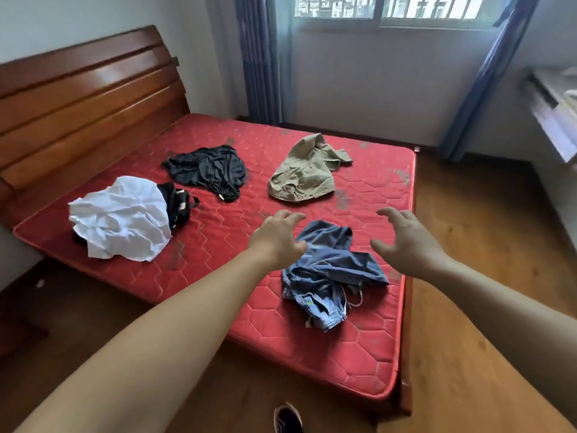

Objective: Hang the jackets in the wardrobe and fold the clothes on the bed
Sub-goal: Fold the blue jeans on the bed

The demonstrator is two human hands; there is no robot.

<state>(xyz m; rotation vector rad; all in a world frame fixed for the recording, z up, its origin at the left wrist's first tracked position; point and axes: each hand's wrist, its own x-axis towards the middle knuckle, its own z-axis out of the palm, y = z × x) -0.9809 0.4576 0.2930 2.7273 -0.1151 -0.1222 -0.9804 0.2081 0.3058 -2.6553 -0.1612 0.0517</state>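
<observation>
Fingers (293, 217) spread and loosely curled on both sides, gripping nothing: left hand (278, 239) poised over the near-left edge of the crumpled blue denim garment (331, 273), possibly brushing it, right hand (406, 242) just beside its right edge, not yet touching. Denim heap lying near the foot corner of the red mattress (218, 232), close to the edge. Further up: khaki jacket (303, 173), black garment (209, 170), white shirt (121, 220) bunched over a dark item (178, 201), all well apart from each other. Nothing folded or hung so far, judging by how everything lies.

Likely hazards: grabbing only a top layer of the twisted denim, leaving legs or sleeves tangled and dragging; pulling it off the near edge onto the wooden floor (468, 276), given how close it sits to the side; loose drawstrings catching and spoiling a neat fold; mistaking a jacket for a foldable piece, since the crumpled shapes hide collars and zips
</observation>
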